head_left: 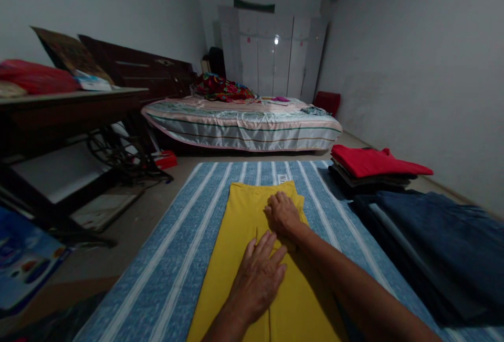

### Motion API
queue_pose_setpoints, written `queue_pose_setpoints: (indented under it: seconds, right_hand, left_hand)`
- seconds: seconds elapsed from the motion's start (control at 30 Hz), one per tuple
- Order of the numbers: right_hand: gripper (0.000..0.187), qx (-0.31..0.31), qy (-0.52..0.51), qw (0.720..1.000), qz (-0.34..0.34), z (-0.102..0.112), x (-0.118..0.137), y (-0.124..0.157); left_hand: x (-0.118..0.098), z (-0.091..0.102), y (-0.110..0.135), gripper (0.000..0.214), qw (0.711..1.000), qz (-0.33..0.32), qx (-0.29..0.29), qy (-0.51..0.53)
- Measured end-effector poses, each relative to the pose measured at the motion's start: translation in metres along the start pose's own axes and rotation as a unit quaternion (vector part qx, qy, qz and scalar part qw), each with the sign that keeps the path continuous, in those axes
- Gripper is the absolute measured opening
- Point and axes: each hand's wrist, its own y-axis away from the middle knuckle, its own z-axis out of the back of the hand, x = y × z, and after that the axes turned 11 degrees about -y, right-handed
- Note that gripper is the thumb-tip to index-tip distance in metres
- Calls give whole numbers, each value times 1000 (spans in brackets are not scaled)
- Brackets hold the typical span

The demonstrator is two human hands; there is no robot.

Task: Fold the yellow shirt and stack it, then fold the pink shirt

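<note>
A pair of yellow pants (228, 258) lies spread out on a blue and white striped cloth (165, 258), its waist end away from me. A line runs down its middle toward me. My left hand (260, 274) rests on the middle of the yellow fabric, palm down, fingers apart. Farther up and to the right, my right hand (282, 214) lies on the pants near the waist, fingers spread. Neither hand grips anything. The right forearm crosses over the right side of the pants and hides part of it.
At right sit folded dark blue jeans (444, 237) and a stack topped by a red garment (378, 161). Beyond the cloth stands a bed (244, 127), with white wardrobes (260, 59) behind. A sewing machine table (79, 98) and a blue box (27, 258) are at left.
</note>
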Motion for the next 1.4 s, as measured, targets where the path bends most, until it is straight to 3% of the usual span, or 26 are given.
queue_pose_setpoints:
  seconds: [0.1,0.2,0.57,0.73,0.87,1.0,1.17,1.4]
  right_hand:
    - [25,19,-11,1000,10,2,2,6]
    - [25,1,-6,1000,-12,7,-1,11]
    - [21,34,34,998,41,16,-14,21]
    - [25,20,59,991,-117,29,-23,15]
    - [29,-3,59,983,-172,42,-40,7]
    - [33,-2,35,979,-201,43,-52,-3]
    - [25,7,-15,974,-227,37,-63,-17]
    - [22,-16,-57,975,-213,43,-65,-21]
  left_hand:
    - [1,-2,0,40,1000,-1,-6,1]
    - [1,-2,0,39,1000,-5,-7,0]
    - [-2,6,-2,39,1000,-6,9,-13]
    - [0,-1,-1,39,1000,-2,-2,3]
    - [0,-1,0,38,1000,-3,-10,10]
    - [-1,2,0,40,1000,-2,-3,10]
    - [-3,4,0,40,1000,-1,-3,12]
    - [-6,10,-2,39,999,10,34,18]
